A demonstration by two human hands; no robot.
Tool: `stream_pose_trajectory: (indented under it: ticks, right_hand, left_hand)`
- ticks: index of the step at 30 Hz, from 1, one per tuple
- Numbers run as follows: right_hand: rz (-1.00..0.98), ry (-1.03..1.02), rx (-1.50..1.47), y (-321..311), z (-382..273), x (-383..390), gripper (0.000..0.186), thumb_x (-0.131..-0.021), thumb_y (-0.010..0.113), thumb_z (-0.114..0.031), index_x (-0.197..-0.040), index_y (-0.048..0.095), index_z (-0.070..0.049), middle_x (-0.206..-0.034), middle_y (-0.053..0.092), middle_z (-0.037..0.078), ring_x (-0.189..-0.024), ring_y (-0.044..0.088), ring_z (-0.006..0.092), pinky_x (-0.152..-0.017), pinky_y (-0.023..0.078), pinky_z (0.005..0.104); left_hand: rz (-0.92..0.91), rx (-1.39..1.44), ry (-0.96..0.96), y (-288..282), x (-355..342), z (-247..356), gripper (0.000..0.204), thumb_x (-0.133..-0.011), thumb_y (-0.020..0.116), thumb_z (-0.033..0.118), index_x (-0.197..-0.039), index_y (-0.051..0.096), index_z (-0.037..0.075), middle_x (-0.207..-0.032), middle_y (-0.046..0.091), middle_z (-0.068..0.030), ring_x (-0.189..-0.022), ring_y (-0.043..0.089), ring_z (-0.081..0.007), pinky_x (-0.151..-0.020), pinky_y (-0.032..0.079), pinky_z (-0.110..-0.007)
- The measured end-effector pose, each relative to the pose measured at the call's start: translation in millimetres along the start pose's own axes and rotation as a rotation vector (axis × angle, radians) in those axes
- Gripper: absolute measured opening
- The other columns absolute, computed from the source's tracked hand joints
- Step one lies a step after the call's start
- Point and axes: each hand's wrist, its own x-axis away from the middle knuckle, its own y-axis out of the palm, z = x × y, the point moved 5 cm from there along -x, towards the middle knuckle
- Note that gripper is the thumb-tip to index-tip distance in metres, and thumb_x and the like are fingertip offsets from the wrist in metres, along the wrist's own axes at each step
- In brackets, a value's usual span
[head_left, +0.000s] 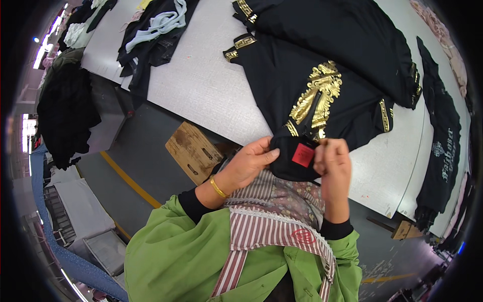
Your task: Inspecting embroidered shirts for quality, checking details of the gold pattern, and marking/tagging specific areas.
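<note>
Left hand (pixel 253 160) is pinching the collar (pixel 283 165) by its left edge, thumb against fingers; right hand (pixel 333 158) is hovering curled by the red label (pixel 303 155), whether gripping cloth I cannot tell. Black shirt (pixel 269 83) is lying on the table (pixel 201 95), neck end overhanging the near edge. Weak left pinch could be risking a slipping collar; a hard right tug, a creasing label. Stool (pixel 193 153) is standing beyond, lower left.
</note>
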Motion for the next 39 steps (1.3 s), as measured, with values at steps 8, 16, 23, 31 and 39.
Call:
stream_pose_trajectory:
  ticks: [8, 16, 23, 31, 39]
  right_hand:
    - [0.233, 0.005, 0.532, -73.8, 3.5, 11.5, 0.027, -0.103, 0.078, -0.025, -0.114, 0.071, -0.002, -0.088, 0.063, 0.001, -0.069, 0.047, 0.0062, -0.063, 0.039, 0.0225]
    - [0.348, -0.105, 0.801, -75.1, -11.2, 37.1, 0.025, -0.084, 0.088, -0.008, -0.097, 0.068, -0.005, -0.081, 0.061, -0.001, -0.068, 0.047, 0.0105, -0.064, 0.038, 0.0239]
    - [0.247, -0.378, 1.312, -57.8, 5.1, 65.1, 0.023, -0.083, 0.087, -0.003, -0.096, 0.068, -0.004, -0.082, 0.065, 0.003, -0.064, 0.051, 0.0141, -0.057, 0.039, 0.0288]
    - [0.383, -0.242, 0.691, -72.3, -7.0, 42.9, 0.016, -0.094, 0.083, -0.005, -0.105, 0.073, 0.0, -0.09, 0.072, 0.003, -0.071, 0.054, 0.0098, -0.062, 0.043, 0.0259]
    - [-0.097, -0.392, 1.081, -41.6, 3.7, 28.3, 0.037, -0.08, 0.081, 0.002, -0.115, 0.079, -0.007, -0.085, 0.062, 0.002, -0.066, 0.054, 0.0171, -0.06, 0.044, 0.0293]
  left_hand:
    - [0.224, -0.466, 0.143, 6.3, -0.2, 11.1, 0.007, -0.102, 0.071, 0.002, -0.107, 0.068, 0.005, -0.092, 0.063, 0.001, -0.08, 0.056, -0.0086, -0.074, 0.049, -0.026]
    - [0.262, -1.293, 0.838, 41.9, 14.6, 47.7, 0.02, -0.085, 0.078, -0.001, -0.089, 0.06, 0.007, -0.084, 0.057, -0.0044, -0.071, 0.052, -0.0206, -0.066, 0.045, -0.033]
    - [0.077, -1.751, 0.759, 32.6, 29.7, 16.7, 0.025, -0.081, 0.08, 0.0, -0.087, 0.057, 0.006, -0.095, 0.062, -0.0067, -0.083, 0.057, -0.0256, -0.076, 0.049, -0.034]
    - [0.248, -1.435, 0.689, 47.7, 10.4, 48.2, 0.017, -0.085, 0.078, 0.001, -0.098, 0.067, 0.006, -0.099, 0.064, -0.0072, -0.088, 0.059, -0.0241, -0.079, 0.049, -0.034]
    - [0.102, -1.422, 0.536, 46.3, -13.4, 52.0, 0.016, -0.089, 0.076, 0.005, -0.104, 0.071, 0.01, -0.103, 0.066, -0.0046, -0.086, 0.057, -0.0233, -0.08, 0.049, -0.036]
